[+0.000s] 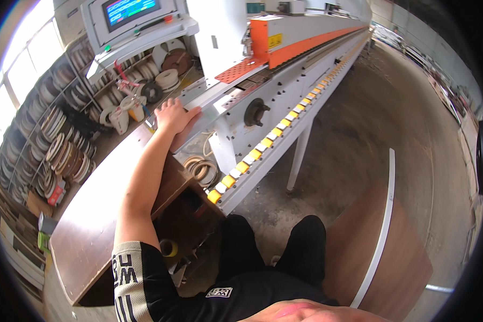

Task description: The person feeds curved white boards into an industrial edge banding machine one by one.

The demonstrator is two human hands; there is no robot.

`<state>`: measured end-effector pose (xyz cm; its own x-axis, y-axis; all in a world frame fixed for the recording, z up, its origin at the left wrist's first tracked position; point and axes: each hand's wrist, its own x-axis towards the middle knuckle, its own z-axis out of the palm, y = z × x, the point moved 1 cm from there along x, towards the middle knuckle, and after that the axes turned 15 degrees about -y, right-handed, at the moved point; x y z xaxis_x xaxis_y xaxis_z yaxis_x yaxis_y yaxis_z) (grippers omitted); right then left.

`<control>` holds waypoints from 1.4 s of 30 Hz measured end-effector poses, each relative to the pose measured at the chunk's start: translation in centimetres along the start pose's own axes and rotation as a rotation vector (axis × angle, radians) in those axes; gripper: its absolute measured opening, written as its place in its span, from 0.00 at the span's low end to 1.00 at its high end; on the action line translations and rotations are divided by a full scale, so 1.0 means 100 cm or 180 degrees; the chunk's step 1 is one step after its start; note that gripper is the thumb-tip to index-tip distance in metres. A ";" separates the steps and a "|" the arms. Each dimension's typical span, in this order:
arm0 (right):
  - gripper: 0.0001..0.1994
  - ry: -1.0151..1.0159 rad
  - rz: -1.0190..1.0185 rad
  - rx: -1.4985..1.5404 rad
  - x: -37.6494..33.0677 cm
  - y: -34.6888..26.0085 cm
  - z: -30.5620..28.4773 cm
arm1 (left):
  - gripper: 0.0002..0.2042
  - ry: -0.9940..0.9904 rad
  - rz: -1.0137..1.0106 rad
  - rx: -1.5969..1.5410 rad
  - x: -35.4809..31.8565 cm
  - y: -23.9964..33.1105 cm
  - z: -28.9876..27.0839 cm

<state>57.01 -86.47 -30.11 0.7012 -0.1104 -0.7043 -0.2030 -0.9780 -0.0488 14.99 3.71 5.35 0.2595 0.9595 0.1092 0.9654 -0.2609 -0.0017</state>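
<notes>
The right hand is out of view; only a blur of forearm [306,311] shows at the lower edge. The left hand [174,115] hides the panel end beneath its palm. Far beyond it, the machine's screen [130,9] is cut off at the top, its content too small to tell.

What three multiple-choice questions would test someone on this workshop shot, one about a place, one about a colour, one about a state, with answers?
1. Where does the left hand rest?
A. on the brown panel's end at the machine infeed
B. on the floor
C. on the control screen

2. What colour are the square pads along the machine's rail?
A. blue
B. yellow
C. black

3. How is the left hand posed?
A. fist clenched
B. pinching tape
C. laid flat, fingers spread

Answers:
1. A, the palm lies on the long brown panel beside the white machine.
2. B, the pads show yellow.
3. C, fingers lie spread, no grip closed.
</notes>
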 end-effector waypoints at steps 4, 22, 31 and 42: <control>0.30 -0.0084 -0.0113 0.0186 -0.020 0.009 0.016 | 0.42 0.0239 0.0001 -0.0033 0.007 -0.014 0.011; 0.28 0.1251 -0.0590 0.0954 -0.031 -0.046 0.070 | 0.16 0.0762 0.0786 0.0112 -0.004 -0.006 -0.006; 0.19 0.1934 -0.0625 0.0777 -0.089 -0.089 -0.067 | 0.29 0.1365 0.2679 0.0032 -0.119 0.064 -0.053; 0.28 0.4914 -0.1916 0.0290 -0.282 -0.223 -0.338 | 0.27 0.2401 0.3712 0.0387 -0.213 0.107 -0.142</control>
<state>64.84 -67.55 14.83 0.6504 0.1404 0.7465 0.3328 -0.9361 -0.1139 19.36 -21.03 17.08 0.8670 -0.1003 0.4880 0.2113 -0.8131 -0.5425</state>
